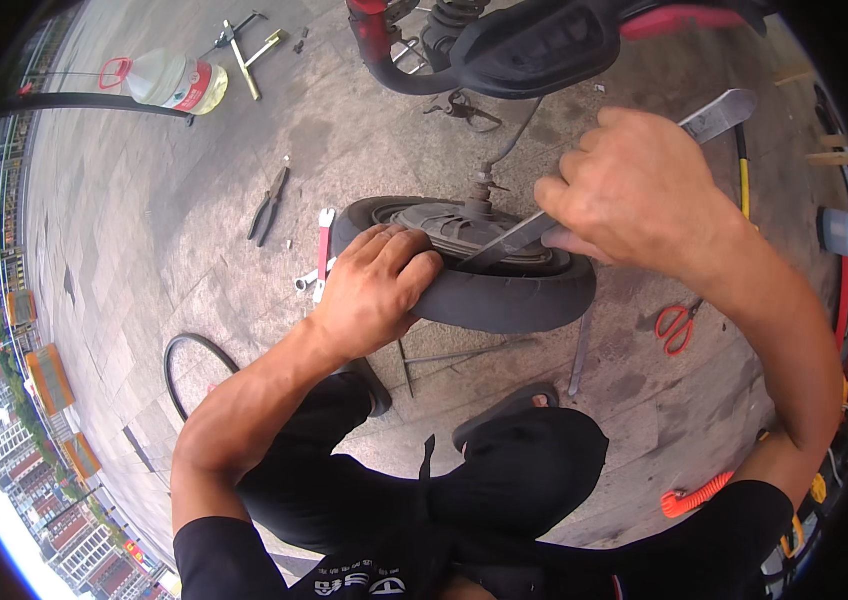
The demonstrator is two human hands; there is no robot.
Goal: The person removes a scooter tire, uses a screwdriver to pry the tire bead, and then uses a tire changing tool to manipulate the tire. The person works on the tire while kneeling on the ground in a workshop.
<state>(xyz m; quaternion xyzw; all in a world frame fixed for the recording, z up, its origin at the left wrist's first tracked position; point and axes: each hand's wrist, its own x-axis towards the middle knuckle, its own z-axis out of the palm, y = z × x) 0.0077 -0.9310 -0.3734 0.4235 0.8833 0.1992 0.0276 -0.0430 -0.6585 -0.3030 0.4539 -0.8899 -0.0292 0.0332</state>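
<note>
A black tyre [504, 305] lies almost flat in front of me around a dark hub wheel [439, 222], which has a cable running from its axle. My left hand [384, 268] is wrapped over the tyre's near left edge, fingers curled on the rubber. In my right hand [634, 185] is a flat steel tyre lever [506, 242], gripped in a fist. The lever slants down to the left, its lower end wedged between tyre and rim; its broad upper end sticks out past my knuckles. What lies under my left palm is hidden.
Pliers [267, 207], a red-handled wrench [325, 240] and a black rubber loop [176, 360] lie at left. Red-handled scissors [676, 327] and an orange coiled hose [699, 494] are at right. A vehicle's dark body [534, 45] overhangs the far side; a clear jug [179, 82] stands far left.
</note>
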